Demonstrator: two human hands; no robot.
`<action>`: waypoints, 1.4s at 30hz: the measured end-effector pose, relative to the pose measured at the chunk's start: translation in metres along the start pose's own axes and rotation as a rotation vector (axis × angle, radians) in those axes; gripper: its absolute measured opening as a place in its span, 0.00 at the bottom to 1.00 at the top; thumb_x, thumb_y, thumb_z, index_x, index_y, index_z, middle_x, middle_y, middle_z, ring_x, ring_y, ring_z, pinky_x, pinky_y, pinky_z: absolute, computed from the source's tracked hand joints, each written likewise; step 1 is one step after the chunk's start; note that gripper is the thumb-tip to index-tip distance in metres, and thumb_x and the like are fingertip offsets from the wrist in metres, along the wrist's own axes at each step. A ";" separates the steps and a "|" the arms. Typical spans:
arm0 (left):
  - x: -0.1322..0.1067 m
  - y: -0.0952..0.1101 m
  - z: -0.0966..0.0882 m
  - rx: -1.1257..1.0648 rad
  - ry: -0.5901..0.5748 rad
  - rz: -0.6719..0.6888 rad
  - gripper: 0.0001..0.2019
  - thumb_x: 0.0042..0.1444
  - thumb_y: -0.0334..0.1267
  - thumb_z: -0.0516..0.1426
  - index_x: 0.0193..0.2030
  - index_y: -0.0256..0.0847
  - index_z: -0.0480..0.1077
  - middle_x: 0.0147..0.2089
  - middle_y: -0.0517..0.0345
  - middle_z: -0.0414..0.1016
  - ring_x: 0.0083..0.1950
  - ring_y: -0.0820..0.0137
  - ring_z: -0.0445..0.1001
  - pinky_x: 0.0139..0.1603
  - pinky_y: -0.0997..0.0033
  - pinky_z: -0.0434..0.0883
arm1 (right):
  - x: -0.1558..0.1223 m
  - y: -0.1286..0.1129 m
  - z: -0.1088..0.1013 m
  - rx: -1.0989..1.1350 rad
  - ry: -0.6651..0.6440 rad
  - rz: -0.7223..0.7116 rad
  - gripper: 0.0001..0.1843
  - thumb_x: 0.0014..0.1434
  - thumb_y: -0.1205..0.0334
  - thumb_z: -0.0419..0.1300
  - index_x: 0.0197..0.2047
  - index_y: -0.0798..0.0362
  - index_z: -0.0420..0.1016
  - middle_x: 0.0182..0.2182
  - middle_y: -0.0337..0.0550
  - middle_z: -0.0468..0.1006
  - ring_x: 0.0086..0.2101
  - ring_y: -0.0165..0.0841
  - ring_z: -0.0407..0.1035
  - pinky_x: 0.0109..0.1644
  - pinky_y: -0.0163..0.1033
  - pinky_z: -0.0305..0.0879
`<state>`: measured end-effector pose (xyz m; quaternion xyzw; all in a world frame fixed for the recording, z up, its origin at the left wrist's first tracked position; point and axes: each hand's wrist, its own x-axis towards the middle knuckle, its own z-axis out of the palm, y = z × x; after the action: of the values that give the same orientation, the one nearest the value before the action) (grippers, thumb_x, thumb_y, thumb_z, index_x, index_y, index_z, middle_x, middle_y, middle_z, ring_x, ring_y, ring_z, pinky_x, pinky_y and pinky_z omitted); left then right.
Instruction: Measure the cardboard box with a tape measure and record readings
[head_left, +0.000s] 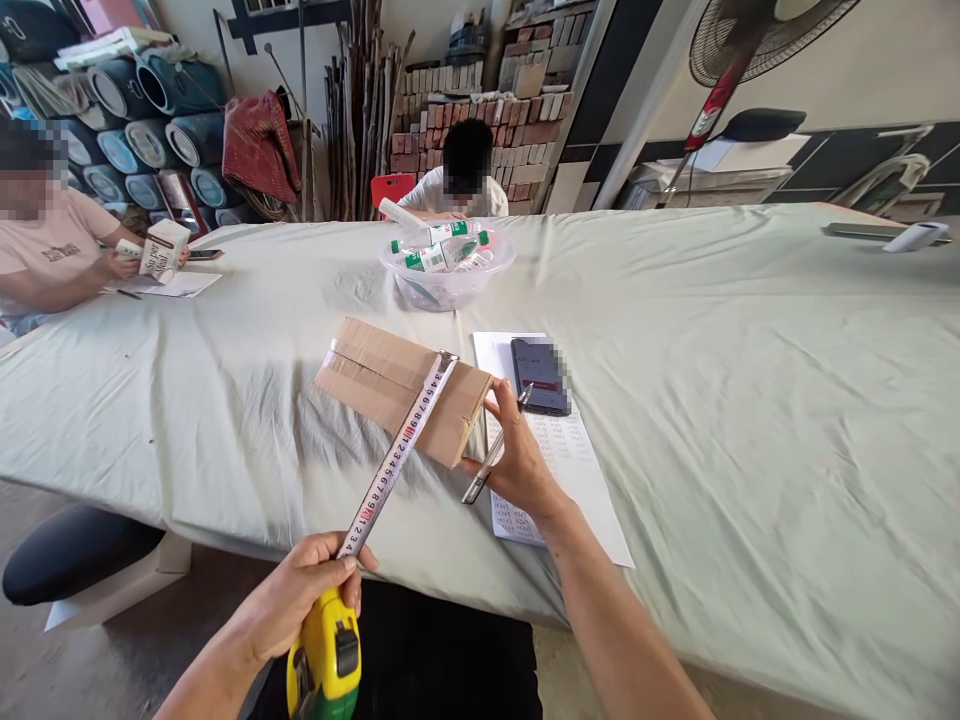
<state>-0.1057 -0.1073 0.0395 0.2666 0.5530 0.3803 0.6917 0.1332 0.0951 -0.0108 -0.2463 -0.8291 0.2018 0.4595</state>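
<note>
My left hand [304,585] pinches the pulled-out blade of a yellow and green tape measure [330,640], whose case hangs below the fingers at the table's front edge. The white blade runs up and across a brown cardboard box [375,365], and its metal end meets the box's far edge. My right hand [525,465] grips the right end of the box between thumb and fingers, keeping it tilted over the cloth. A clear pen [484,475] is also tucked in that hand. Beside it, a phone [540,375] lies on sheets of paper [589,490] with handwritten rows.
A pale cloth covers the long table [750,400]. Across it stands a clear plastic basin [450,290] with several bottles. One person sits behind the basin; another at the left holds a small white box [163,250]. A black-topped stool [82,550] is at the lower left.
</note>
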 end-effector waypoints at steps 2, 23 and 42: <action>-0.001 0.003 0.000 0.038 0.000 0.018 0.12 0.55 0.43 0.59 0.39 0.37 0.73 0.25 0.59 0.68 0.31 0.69 0.68 0.36 0.70 0.62 | -0.001 0.001 0.000 0.045 -0.003 0.038 0.62 0.52 0.55 0.68 0.71 0.44 0.23 0.70 0.53 0.42 0.68 0.51 0.41 0.67 0.64 0.49; 0.016 0.180 -0.061 1.335 -0.086 0.045 0.15 0.56 0.41 0.52 0.43 0.40 0.76 0.25 0.61 0.68 0.27 0.71 0.65 0.29 0.77 0.59 | 0.005 -0.011 -0.036 0.564 -0.116 0.388 0.56 0.51 0.48 0.68 0.71 0.36 0.34 0.67 0.45 0.56 0.66 0.46 0.51 0.67 0.62 0.47; 0.030 0.207 -0.054 1.392 -0.115 0.102 0.15 0.56 0.40 0.51 0.43 0.38 0.75 0.27 0.60 0.69 0.28 0.72 0.65 0.30 0.76 0.59 | 0.004 -0.006 -0.029 0.571 -0.081 0.438 0.55 0.51 0.51 0.69 0.70 0.34 0.37 0.67 0.45 0.56 0.66 0.47 0.51 0.64 0.61 0.56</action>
<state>-0.2025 0.0317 0.1729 0.6931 0.6173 -0.0450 0.3694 0.1556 0.0956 0.0095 -0.2716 -0.6844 0.5286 0.4224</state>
